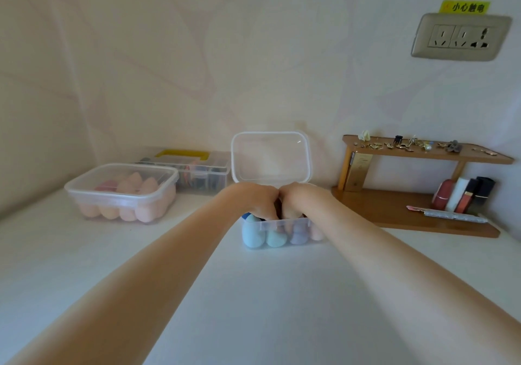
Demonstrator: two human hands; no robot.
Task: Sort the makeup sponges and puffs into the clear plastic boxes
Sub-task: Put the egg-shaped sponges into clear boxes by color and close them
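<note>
The sorting looks nearly finished. A lidded box [121,192] on the left of the tabletop [253,294] already holds pink sponges [135,184], and no loose ones show. Blue, green and purple sponges [270,236] sit in the open box [282,225], its lid [271,157] standing up behind. Both arms reach straight forward; left hand [253,199] and right hand [298,198] dip inside, knuckles touching, fingers curled among the sponges, though whether either grip holds one I cannot tell

Pale wall [169,68], white table [253,294], wooden shelf [394,209].
</note>
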